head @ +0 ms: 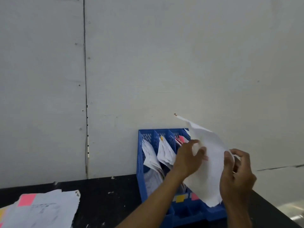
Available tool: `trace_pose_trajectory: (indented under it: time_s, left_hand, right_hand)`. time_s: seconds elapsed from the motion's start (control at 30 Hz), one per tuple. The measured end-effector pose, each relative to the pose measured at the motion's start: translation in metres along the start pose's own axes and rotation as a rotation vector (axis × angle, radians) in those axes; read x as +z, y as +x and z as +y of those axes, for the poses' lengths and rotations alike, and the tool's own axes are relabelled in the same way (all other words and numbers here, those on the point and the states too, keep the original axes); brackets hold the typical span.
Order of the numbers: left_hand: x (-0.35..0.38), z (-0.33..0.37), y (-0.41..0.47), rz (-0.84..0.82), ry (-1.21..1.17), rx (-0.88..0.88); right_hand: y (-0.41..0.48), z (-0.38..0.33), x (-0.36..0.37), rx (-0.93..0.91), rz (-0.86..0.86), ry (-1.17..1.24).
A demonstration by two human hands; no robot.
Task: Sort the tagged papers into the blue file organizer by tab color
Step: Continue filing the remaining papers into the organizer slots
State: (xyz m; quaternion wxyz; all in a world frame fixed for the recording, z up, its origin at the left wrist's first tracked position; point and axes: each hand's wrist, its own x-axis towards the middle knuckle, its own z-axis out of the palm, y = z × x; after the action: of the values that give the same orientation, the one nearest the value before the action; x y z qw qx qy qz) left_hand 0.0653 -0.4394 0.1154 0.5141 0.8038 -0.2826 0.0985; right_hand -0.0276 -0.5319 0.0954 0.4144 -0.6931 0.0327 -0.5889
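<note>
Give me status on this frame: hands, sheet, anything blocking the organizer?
Left hand and right hand both pinch one white sheet. Sheet held up in front of the blue file organizer, not yet filed. Nothing seen blocking the slots.

The file organizer (139, 162) stands on the table (107, 203) with its back against the wall (164, 63), filed papers (151, 155) leaning in its compartments, a loose stack of papers (49, 209) lying on the table well to its left, and one sheet (212, 162) held over its right part by the left hand (187, 162) and right hand (236, 178).
</note>
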Motion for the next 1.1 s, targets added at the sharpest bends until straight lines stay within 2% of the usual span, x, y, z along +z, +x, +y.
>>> trace_pose_trajectory:
  time_s: [0.17, 0.3, 0.4, 0.53, 0.63, 0.73, 0.8, 0.93, 1.03, 1.1]
  left_hand:
    - [0.039, -0.010, 0.018, -0.070, -0.168, -0.112]
    - [0.056, -0.024, 0.034, 0.020, -0.233, -0.155]
    - [0.056, -0.034, 0.043, 0.043, -0.306, -0.278]
    - [0.055, -0.051, 0.060, 0.234, -0.600, -0.407]
    - [0.064, -0.057, 0.076, 0.341, -0.638, -0.499]
    - [0.068, -0.058, 0.092, 0.239, -0.699, -0.565]
    - [0.060, -0.050, 0.098, 0.185, -0.697, -0.576]
    - [0.037, -0.039, 0.104, 0.028, -0.611, -0.586]
    - [0.030, -0.043, 0.110, 0.049, -0.484, -0.552]
    - [0.024, -0.039, 0.109, 0.054, -0.476, -0.539]
  right_hand:
    - [0.001, 0.029, 0.011, -0.046, 0.001, -0.101]
    - [-0.009, 0.044, 0.026, -0.026, 0.074, -0.091]
    - [-0.021, 0.053, 0.039, 0.062, 0.055, -0.080]
    - [-0.026, 0.062, 0.053, 0.047, -0.073, -0.150]
    - [-0.025, 0.071, 0.057, 0.016, -0.166, -0.193]
    - [-0.019, 0.080, 0.053, 0.029, -0.134, -0.168]
    - [-0.018, 0.085, 0.051, 0.101, -0.132, -0.149]
    - [-0.025, 0.101, 0.050, 0.267, -0.247, -0.215]
    - [-0.029, 0.100, 0.052, 0.354, -0.300, -0.267]
    - [-0.029, 0.097, 0.054, 0.339, -0.239, -0.308]
